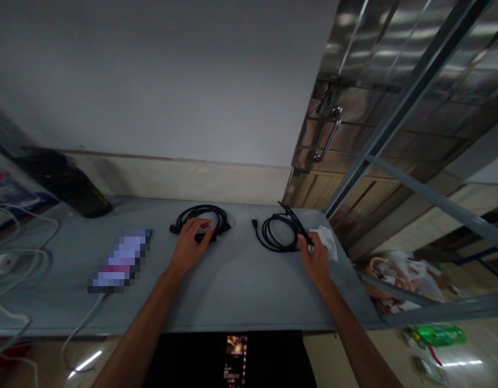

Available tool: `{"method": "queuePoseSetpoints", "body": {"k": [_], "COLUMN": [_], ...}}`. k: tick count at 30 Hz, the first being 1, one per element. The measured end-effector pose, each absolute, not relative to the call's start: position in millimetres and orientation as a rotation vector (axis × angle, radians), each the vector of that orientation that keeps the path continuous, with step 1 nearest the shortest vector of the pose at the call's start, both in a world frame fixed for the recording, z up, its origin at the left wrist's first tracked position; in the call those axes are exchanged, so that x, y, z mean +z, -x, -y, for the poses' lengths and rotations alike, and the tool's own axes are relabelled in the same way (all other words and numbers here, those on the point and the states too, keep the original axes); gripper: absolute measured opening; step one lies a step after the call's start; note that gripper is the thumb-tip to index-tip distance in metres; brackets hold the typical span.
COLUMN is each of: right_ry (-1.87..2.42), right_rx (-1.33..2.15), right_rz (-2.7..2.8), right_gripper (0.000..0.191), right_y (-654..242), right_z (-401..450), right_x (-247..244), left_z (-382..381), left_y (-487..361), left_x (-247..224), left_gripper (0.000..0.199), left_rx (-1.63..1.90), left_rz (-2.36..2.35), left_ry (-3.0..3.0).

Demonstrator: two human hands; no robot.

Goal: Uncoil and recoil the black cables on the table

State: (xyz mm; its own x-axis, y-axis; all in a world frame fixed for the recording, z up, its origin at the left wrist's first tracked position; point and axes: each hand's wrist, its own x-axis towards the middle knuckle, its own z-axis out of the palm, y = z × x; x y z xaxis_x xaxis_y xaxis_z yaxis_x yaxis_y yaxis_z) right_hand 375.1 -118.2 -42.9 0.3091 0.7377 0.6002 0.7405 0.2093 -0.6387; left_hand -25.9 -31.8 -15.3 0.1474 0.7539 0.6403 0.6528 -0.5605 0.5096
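Note:
Two coiled black cables lie on the grey tabletop (pixel 232 285). My left hand (pixel 192 242) rests over the near side of the left cable coil (pixel 222 215). Its thumb and curved fingers are apart, and no grip on the cable shows. The right cable coil (pixel 268 240) has a loose plug end sticking out on its left. My right hand (pixel 315 256) is closed on this cable at its right side, around a part near a connector. A crumpled white wrapper or paper (pixel 329 242) lies beside and partly behind the right hand.
A blurred-out phone (pixel 121 261) with a white cord lies left. A black object (pixel 77 188) stands at the back left, with white cables and a white adapter (pixel 2 264) nearer. A metal frame post (pixel 378 145) rises right. Another phone (pixel 236 358) shows below the table edge.

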Motion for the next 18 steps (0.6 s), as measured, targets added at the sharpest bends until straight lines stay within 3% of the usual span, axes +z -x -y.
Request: {"method": "queuePoseSetpoints", "body": {"k": [6,10,14,18], "right_ry": [1.415,1.087,0.788,0.731], "right_rx": [-0.036,0.177,0.377,0.491], "right_rz": [1.15,0.881,0.825,0.886], "right_gripper": [0.057,0.052,0.052,0.049], "right_y": [-364.5,-342.3,-309.3,-275.6], "right_z": [125.9,132.1,142.0,151.2], "right_x": [22.0,80.1,128.2,142.9], "left_z": [33.9,40.7,51.0,57.4], "left_y": [25.3,25.4,24.7,18.0], "left_x": [-12.7,-10.1,-5.5,-3.4], "left_gripper": [0.028,0.036,0.047,0.051], "left_rx": [1.415,1.403,1.199,1.029], "left_rz": [-1.397,-1.323,-1.162,-0.995], "left_ry": [-2.245,-2.172,-2.026,-1.853]}}
